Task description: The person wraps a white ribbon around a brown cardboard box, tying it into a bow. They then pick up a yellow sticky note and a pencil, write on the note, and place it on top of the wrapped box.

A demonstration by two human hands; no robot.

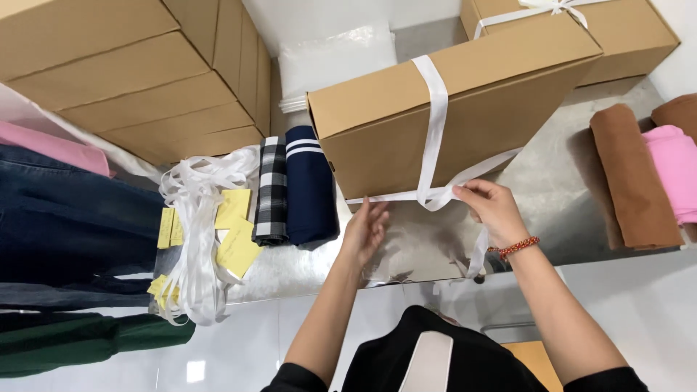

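A: Status on the box?

B: Brown corrugated cardboard box (465, 109), flat rectangular, tipped up on its near long edge on the steel table (573, 181), centre of view. White flat ribbon (435, 123) runs over the top and down the front face, then crosses a horizontal run along the bottom edge.

A: Hands?

B: Right hand (494, 207) pinches the ribbon at the crossing, thumb and forefinger closed on it; a loose tail hangs down past the wrist, which has a red beaded bracelet (517, 247). Left hand (365, 229) sits at the box's lower left corner, fingers together and lightly curled, tips on the horizontal ribbon end. Can't tell if it's actually gripping it.

A: Surroundings?

B: Left of the box: folded navy garment with white stripes (308, 185), then a black-and-white checked one (271, 192). Further left, a tangled pile of white ribbon strips (196, 232) over yellow paper slips (236, 232). Stacked plain cardboard boxes (138, 72) top left. Another ribbon-tied box (624, 29) top right, cropped. Rolled brown fabric (632, 178) and pink fabric (671, 170) on the right.

A: Blind spots?

B: Box's back and underside hidden. Denim (65, 210) and green clothing (80, 337) at left are cut off by the frame.
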